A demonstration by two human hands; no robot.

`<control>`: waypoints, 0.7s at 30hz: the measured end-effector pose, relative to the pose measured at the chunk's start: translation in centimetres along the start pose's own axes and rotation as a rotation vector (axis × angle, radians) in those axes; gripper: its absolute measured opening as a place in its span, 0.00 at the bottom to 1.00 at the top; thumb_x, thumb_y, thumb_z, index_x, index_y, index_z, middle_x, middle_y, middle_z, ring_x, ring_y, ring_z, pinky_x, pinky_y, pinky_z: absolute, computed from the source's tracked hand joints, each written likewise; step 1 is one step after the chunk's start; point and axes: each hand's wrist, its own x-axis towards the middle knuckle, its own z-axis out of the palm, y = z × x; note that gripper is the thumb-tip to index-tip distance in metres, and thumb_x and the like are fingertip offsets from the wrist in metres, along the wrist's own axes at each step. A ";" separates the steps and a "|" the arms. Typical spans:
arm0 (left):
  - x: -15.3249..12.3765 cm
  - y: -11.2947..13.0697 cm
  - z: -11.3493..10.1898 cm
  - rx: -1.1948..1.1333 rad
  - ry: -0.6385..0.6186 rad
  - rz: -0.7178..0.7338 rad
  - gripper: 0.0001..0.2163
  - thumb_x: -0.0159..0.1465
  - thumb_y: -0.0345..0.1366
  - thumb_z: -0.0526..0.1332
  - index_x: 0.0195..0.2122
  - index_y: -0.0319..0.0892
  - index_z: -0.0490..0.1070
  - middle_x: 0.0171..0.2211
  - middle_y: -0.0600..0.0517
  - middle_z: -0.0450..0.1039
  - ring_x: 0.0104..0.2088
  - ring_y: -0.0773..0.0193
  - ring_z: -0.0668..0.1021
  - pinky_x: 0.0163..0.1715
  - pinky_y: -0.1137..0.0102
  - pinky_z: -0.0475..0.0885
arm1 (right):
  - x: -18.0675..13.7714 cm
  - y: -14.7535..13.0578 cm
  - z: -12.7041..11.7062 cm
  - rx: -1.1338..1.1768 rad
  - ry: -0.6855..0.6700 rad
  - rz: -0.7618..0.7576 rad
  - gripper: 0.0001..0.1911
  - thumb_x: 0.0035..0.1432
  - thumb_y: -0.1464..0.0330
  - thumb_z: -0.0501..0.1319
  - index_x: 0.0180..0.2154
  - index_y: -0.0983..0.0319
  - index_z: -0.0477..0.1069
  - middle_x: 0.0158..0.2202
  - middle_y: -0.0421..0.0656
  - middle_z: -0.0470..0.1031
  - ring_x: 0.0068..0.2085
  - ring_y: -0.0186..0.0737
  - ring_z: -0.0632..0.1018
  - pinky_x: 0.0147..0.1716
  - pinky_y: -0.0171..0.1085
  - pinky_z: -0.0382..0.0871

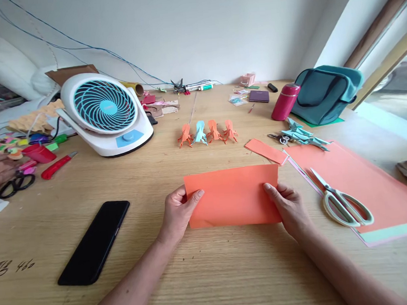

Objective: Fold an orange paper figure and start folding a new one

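An orange sheet of paper (234,197) is held up in front of me above the wooden table. My left hand (180,209) pinches its left edge, thumb on the near face and fingers behind. At the right edge my right hand (289,206) grips it the same way. Beyond the sheet stands a row of several folded paper figures with thin legs, orange ones (214,130) and one light blue (200,133). A narrow orange paper strip (265,151) lies just past the sheet's upper right corner.
White-handled scissors (347,206) rest on large orange sheets (376,175) at right, near blue folded paper pieces (305,134). A black phone (95,242) lies at left, below a white fan (107,113). A pink bottle (286,101) and teal bag (326,94) stand back right.
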 end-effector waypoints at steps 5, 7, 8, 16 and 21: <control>0.2 -0.2 -0.2 0.035 0.006 0.007 0.14 0.55 0.44 0.72 0.37 0.40 0.80 0.39 0.47 0.82 0.36 0.61 0.79 0.37 0.70 0.75 | 0.0 -0.2 0.2 -0.007 0.012 -0.013 0.17 0.49 0.53 0.73 0.34 0.59 0.83 0.32 0.42 0.83 0.29 0.39 0.79 0.27 0.34 0.72; 0.2 -0.3 -0.2 0.045 0.009 -0.001 0.14 0.55 0.44 0.72 0.37 0.41 0.80 0.39 0.47 0.82 0.36 0.61 0.79 0.37 0.70 0.75 | 0.0 -0.2 0.3 -0.003 0.010 -0.013 0.17 0.49 0.53 0.73 0.34 0.59 0.83 0.31 0.42 0.83 0.29 0.39 0.79 0.28 0.34 0.72; 0.2 -0.3 -0.2 0.044 0.009 -0.005 0.14 0.55 0.44 0.72 0.38 0.41 0.80 0.39 0.47 0.82 0.36 0.61 0.79 0.37 0.70 0.75 | 0.0 -0.2 0.3 0.002 0.008 -0.010 0.17 0.49 0.53 0.73 0.34 0.59 0.83 0.31 0.42 0.83 0.28 0.39 0.79 0.27 0.34 0.72; 0.1 0.0 -0.1 0.043 0.013 -0.018 0.15 0.54 0.44 0.73 0.37 0.41 0.80 0.37 0.48 0.81 0.37 0.61 0.79 0.37 0.71 0.75 | 0.0 -0.2 0.3 0.039 -0.011 0.016 0.17 0.51 0.54 0.72 0.37 0.58 0.83 0.33 0.43 0.83 0.33 0.42 0.81 0.32 0.36 0.74; 0.2 0.1 0.1 0.027 0.031 -0.039 0.16 0.52 0.44 0.74 0.37 0.40 0.79 0.34 0.48 0.81 0.36 0.61 0.79 0.36 0.70 0.76 | 0.0 -0.2 0.4 0.050 -0.022 0.023 0.17 0.52 0.53 0.71 0.37 0.57 0.83 0.35 0.43 0.84 0.35 0.42 0.82 0.34 0.36 0.76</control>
